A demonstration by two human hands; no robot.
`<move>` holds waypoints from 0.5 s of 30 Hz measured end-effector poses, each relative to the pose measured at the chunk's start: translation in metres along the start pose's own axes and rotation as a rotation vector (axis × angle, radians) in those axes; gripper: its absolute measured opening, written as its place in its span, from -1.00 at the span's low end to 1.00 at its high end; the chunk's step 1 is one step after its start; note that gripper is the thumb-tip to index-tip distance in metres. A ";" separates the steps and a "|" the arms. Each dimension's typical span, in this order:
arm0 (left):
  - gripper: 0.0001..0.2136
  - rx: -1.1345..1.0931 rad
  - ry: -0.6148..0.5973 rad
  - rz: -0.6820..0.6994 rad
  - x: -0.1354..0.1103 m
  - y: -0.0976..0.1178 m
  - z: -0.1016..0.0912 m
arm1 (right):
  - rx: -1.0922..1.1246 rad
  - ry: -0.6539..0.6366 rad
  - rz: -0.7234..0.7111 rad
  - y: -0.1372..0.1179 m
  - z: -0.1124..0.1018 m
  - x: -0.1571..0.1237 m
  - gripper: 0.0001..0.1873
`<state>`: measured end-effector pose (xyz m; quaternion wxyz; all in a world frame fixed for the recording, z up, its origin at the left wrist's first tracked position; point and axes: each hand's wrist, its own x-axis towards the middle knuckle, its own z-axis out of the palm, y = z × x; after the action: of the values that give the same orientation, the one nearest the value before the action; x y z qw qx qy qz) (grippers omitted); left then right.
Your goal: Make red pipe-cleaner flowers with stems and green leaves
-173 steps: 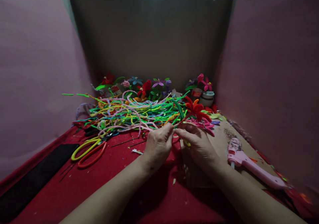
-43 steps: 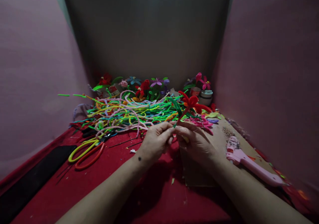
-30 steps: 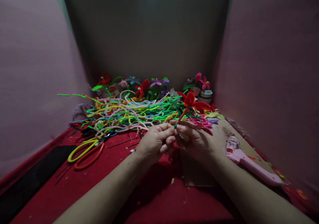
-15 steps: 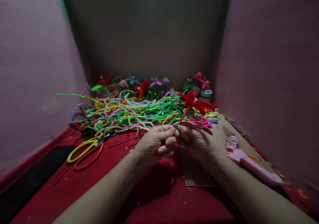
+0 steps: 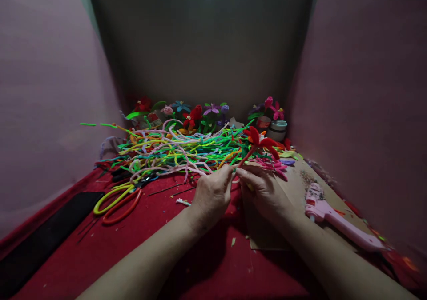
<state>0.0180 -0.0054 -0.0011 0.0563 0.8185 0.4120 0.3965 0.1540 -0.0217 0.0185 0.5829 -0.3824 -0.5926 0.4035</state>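
Note:
A red pipe-cleaner flower [image 5: 260, 142] on a thin stem rises up and to the right from between my hands. My left hand [image 5: 212, 193] is closed, its fingertips pinching the base of the stem. My right hand [image 5: 263, 189] is closed too, gripping the same stem from the right, knuckles toward me. Both hands hover over the red cloth [image 5: 140, 246] at the near edge of a big tangled heap of coloured pipe cleaners [image 5: 176, 151]. The lower end of the stem is hidden by my fingers.
Scissors with yellow and orange handles [image 5: 116, 198] lie to the left. A pink glue gun [image 5: 336, 222] rests on brown cardboard [image 5: 293, 189] at right. Finished flowers [image 5: 196, 113] and small jars [image 5: 276, 130] line the back wall. A black strip [image 5: 43, 238] lies front left. Pink walls close both sides.
My hands have kept turning the stem between their fingertips. The red flower head has tipped slightly lower and to the right. My left hand's fingers have rolled over the stem.

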 end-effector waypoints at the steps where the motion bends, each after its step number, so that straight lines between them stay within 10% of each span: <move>1: -0.85 -0.066 0.006 -0.031 0.001 0.001 -0.001 | 0.013 -0.006 0.022 0.001 0.001 0.000 -0.84; 15: -0.81 -1.093 -0.189 -0.603 0.014 0.009 -0.011 | 0.463 -0.045 0.237 0.029 -0.001 0.005 -0.93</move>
<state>0.0204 -0.0039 0.0184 0.6118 0.5510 0.3556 0.4423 0.1539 -0.0062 -0.0068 0.5902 -0.2965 -0.4481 0.6024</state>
